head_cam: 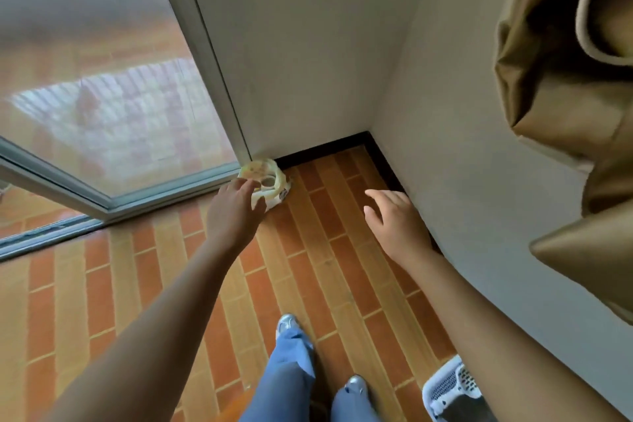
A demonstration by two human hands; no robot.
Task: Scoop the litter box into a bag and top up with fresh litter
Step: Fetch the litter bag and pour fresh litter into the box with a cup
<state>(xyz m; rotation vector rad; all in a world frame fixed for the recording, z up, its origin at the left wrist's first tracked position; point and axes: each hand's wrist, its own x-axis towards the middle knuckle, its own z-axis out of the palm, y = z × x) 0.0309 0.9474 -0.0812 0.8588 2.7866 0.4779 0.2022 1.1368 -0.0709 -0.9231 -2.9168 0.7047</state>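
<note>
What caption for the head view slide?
Left hand reaches for the pale yellow plastic bag in the floor corner; right hand hovers open.

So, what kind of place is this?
Probably a corner of a home balcony or sunroom: a brick-pattern tiled floor, a large glass pane in a pale frame, and plain white walls with a dark skirting.

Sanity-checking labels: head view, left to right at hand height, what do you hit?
In order: glass door → left hand → right hand → paper bag. I skipped the packet because it overlaps the left hand.
</note>
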